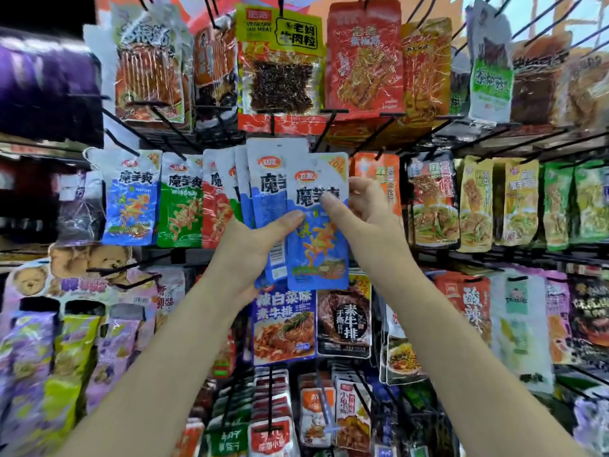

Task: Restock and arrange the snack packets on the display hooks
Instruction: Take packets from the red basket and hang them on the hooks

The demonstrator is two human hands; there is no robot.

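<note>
Both hands are up at the middle row of the display, working one blue snack packet (318,222). The left hand (253,245) grips a small stack of blue packets (267,199) from below, its thumb laid across the lower part of the front one. The right hand (365,206) pinches that front packet near its upper right edge, thumb on the face and fingers curled behind. The packet sits just in front of the others of its kind, its top a little below the black hook (324,131) that juts out above; whether its hang-hole is on any hook I cannot tell. To do this step well, the right hand should probably steer the hole squarely onto the hook tip while the left keeps the stack from fanning, then slide the packet back so its face lines up with the green packet (179,202) and red packet (216,206) hanging to the left. The surface is a dense peg wall in a shop, rows of black hooks crowded with hanging bags above, below and to both sides.
</note>
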